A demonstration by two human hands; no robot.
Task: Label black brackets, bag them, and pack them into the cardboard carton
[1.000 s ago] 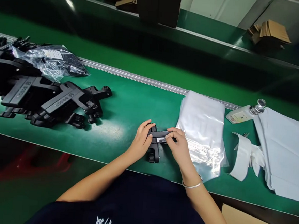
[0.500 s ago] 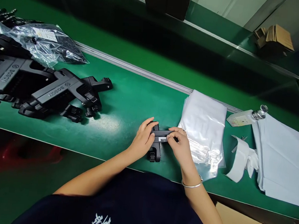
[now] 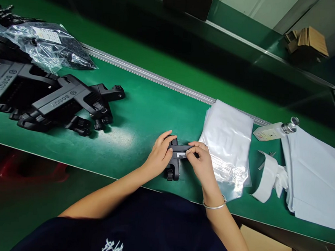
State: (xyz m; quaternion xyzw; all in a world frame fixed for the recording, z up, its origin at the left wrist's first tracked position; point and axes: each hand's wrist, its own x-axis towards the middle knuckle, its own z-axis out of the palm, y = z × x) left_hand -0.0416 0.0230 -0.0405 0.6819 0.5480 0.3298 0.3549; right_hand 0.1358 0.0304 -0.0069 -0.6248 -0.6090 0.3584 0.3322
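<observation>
A black plastic bracket (image 3: pixel 176 165) rests on the green table in front of me, with a small white label (image 3: pixel 180 155) on its bar. My left hand (image 3: pixel 159 155) is wrapped round the bracket's left part, thumb near the label's left end. At the bar's right end my right hand (image 3: pixel 200 158) is closed, its thumb and forefinger pinched by the label's right edge. The fingers hide part of the bar. A stack of clear plastic bags (image 3: pixel 226 141) lies right beside my right hand.
Several black BOSCH brackets (image 3: pixel 60 102) are heaped at the left, before a filled plastic bag (image 3: pixel 49 46). To the right are a metal-topped bottle (image 3: pixel 270 132), a curled white strip (image 3: pixel 267 178) and white sheets (image 3: pixel 318 182). A metal rail (image 3: pixel 148 76) runs along the table's back.
The whole view has shifted slightly, so things sit a little further left. Both hands keep nearly the same hold on the bracket.
</observation>
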